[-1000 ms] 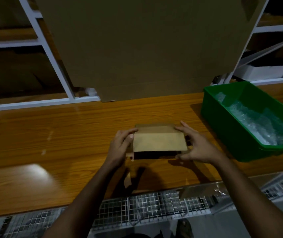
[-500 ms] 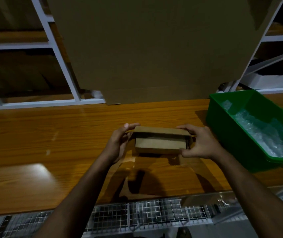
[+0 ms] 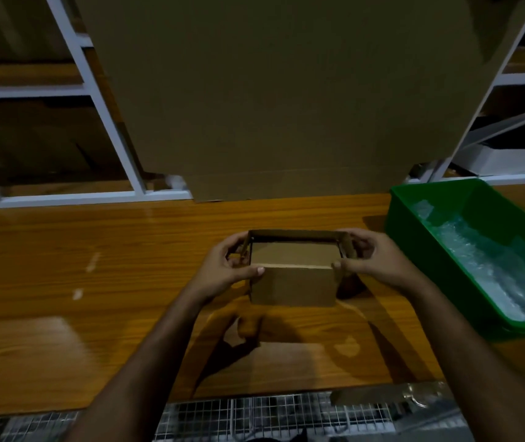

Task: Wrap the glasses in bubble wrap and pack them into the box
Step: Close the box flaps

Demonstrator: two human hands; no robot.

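Observation:
A small brown cardboard box (image 3: 293, 285) is held just above the wooden table (image 3: 95, 282), its open top facing up and away from me. My left hand (image 3: 229, 269) grips its left end, thumb on the near rim. My right hand (image 3: 373, 263) grips the right end and a side flap. The inside of the box looks empty. Bubble wrap (image 3: 491, 266) lies in a green bin (image 3: 414, 218) to the right. No glasses are in view.
A large sheet of cardboard (image 3: 286, 90) leans upright behind the table against white shelving (image 3: 111, 138). The green bin stands at the table's right end. A wire mesh rack (image 3: 255, 416) runs below the table's near edge.
The flat folded box has been opened up and turned, so that it now stands as an open box between both hands. The view has moved slightly closer.

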